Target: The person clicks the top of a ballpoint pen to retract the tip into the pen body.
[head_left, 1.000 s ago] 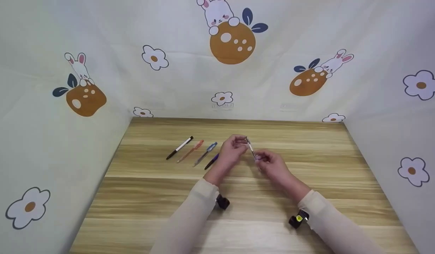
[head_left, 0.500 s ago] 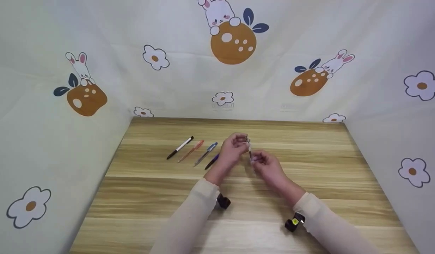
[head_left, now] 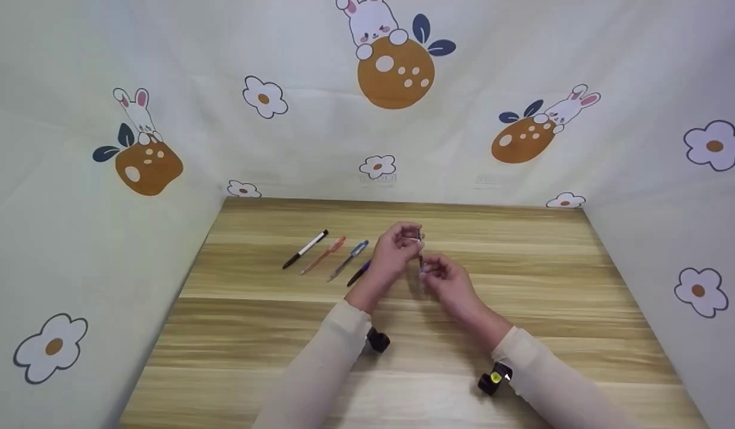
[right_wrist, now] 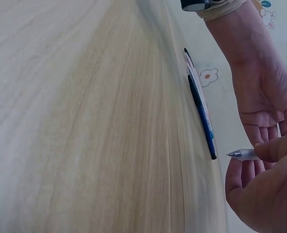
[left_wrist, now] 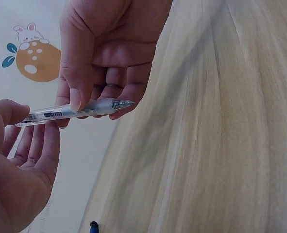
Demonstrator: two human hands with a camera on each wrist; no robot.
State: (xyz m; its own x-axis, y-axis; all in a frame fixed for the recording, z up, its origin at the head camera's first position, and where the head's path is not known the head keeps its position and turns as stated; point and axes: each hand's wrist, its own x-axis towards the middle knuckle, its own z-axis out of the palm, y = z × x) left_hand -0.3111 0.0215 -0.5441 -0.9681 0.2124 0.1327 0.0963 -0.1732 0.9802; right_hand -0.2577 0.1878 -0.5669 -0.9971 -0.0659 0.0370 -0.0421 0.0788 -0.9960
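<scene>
A clear ballpoint pen point(left_wrist: 102, 107) with a pale grip is held between both hands above the table. My left hand point(head_left: 394, 251) pinches its rear end between thumb and fingers. Near the tip, the thumb and fingers of my right hand point(head_left: 452, 281) grip the barrel. The bare metal point pokes out past the right hand's fingers in both wrist views. To the left on the table lie a white-and-black pen point(head_left: 306, 249), an orange pen point(head_left: 323, 255) and a blue clear pen point(head_left: 348, 261). A dark purple pen point(head_left: 358, 274) is partly hidden behind the left wrist.
The wood-grain table point(head_left: 272, 339) meets a pale cloth point(head_left: 308, 143) printed with rabbits, oranges and flowers at the back and both sides. Small black cameras point(head_left: 378, 341) are strapped to both wrists.
The held pen has swung from a slant to nearly in line with my view. My right hand has shifted slightly left, and the left hand has risen a little in the head view.
</scene>
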